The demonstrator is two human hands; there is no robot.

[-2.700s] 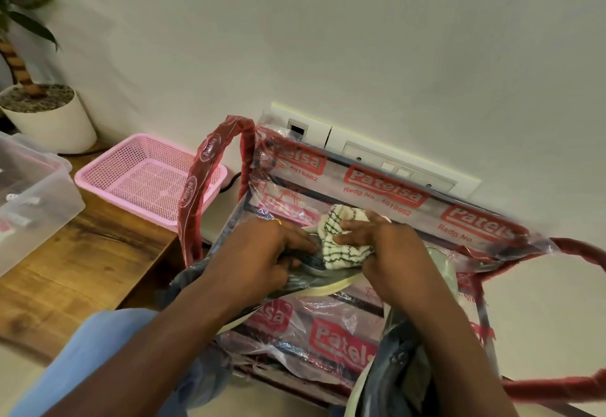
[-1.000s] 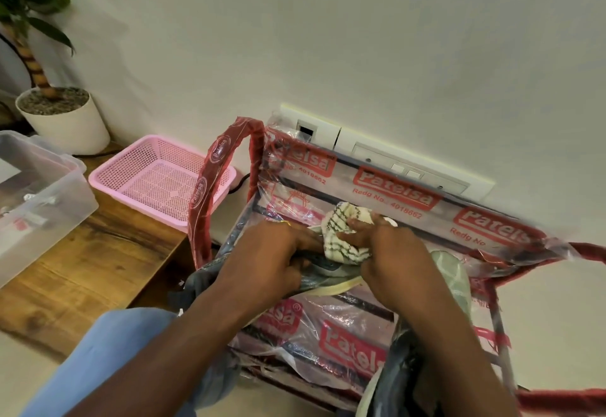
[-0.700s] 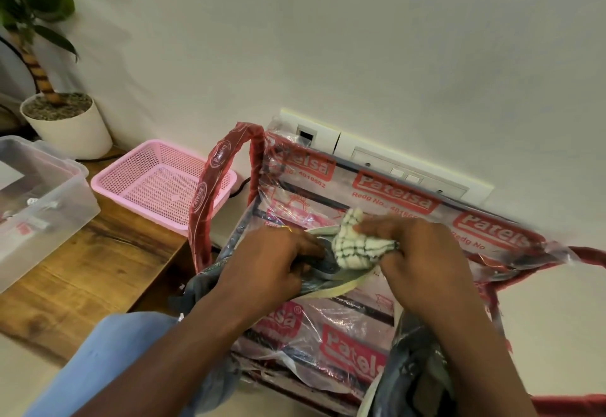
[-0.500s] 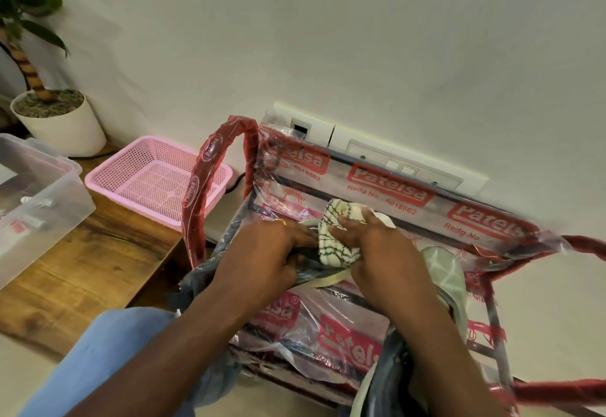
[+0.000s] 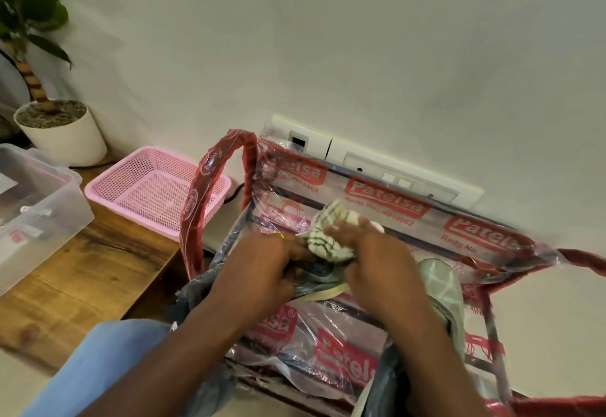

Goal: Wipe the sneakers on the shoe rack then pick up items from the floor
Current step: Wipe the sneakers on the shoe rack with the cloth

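Right hand [image 5: 377, 262] closed around bunched white cloth with dark grid lines [image 5: 331, 236], pressed on grey sneaker with cream sole [image 5: 323, 280]. Left hand [image 5: 262, 266] grips that sneaker's left side. Sneaker sits on plastic-wrapped red-frame shoe rack [image 5: 387, 207] against wall. Pale green shoe [image 5: 439, 282] just right.
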